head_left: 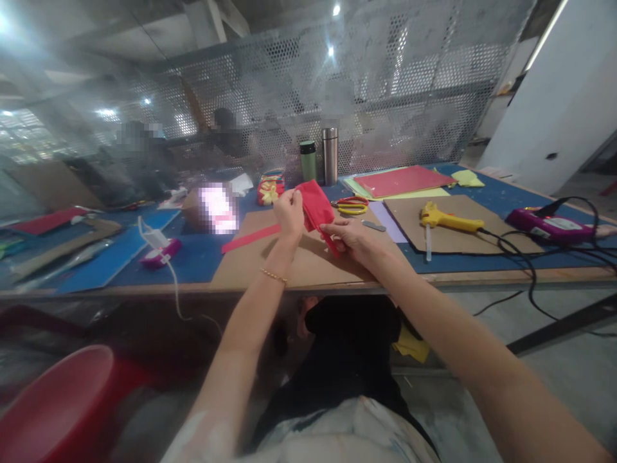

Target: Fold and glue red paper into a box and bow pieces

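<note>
A folded red piece [315, 198], cloth or paper, is held up over a brown cardboard sheet [260, 270]. My left hand [289, 213] pinches its upper left corner. Lower down, the fingers of my right hand [354, 238] close on its right edge, where a narrow red flap hangs. A long red strip [250, 238] lies on the cardboard to the left, its right end passing behind my left wrist. Just beyond my right hand are scissors [351, 206] with yellow and red handles, and a flat grey tool [374, 226].
A yellow glue gun [453, 220] rests on dark-edged cardboard [506, 241] at right, its cord running to a purple power strip [554, 227]. A steel flask [330, 157] and green cup [308, 164] stand behind. At left are a charger [155, 238] and a red stool [58, 405].
</note>
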The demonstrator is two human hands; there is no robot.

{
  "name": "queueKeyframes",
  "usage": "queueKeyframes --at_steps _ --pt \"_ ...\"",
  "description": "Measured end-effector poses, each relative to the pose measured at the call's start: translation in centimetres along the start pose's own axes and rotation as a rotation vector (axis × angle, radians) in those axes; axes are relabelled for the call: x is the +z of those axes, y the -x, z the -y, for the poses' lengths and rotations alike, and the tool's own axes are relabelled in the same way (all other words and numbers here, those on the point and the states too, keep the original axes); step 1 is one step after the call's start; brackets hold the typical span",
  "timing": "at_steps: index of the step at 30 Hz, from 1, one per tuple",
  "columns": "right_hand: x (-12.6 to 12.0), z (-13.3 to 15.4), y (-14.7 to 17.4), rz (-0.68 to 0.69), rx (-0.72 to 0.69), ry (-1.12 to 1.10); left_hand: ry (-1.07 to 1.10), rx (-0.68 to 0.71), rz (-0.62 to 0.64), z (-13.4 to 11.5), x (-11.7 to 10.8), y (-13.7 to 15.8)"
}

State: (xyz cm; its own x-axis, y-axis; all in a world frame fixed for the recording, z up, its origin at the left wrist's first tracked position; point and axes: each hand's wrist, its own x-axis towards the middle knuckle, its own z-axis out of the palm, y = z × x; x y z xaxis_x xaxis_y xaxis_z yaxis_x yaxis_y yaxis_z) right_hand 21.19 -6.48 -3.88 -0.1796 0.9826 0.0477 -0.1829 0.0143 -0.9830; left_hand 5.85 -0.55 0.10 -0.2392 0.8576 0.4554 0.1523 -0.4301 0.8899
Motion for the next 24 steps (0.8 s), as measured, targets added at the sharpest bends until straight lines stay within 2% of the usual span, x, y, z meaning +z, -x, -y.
queueKeyframes --at_steps 4,10,14,19,24 --pt "0.1 0.5 0.1 -0.039 0.012 -0.017 0.055 0.009 -0.019 0.0 0.3 0.4" --pt "-0.1 1.0 -0.1 -0.115 0.041 -0.066 0.089 -0.101 0.258 -1.0 -0.1 2.4" --pt "-0.2 1.0 0.0 -0.121 0.007 -0.056 0.111 -0.134 0.357 -1.8 -0.3 3.3" --pt "-0.1 0.7 0.0 -0.109 -0.081 -0.027 0.152 -0.186 0.297 -2.3 -0.4 3.5" --pt "-0.1 0.8 0.4 -0.183 -0.206 0.061 0.177 -0.256 0.279 -2.2 -0.4 3.3"
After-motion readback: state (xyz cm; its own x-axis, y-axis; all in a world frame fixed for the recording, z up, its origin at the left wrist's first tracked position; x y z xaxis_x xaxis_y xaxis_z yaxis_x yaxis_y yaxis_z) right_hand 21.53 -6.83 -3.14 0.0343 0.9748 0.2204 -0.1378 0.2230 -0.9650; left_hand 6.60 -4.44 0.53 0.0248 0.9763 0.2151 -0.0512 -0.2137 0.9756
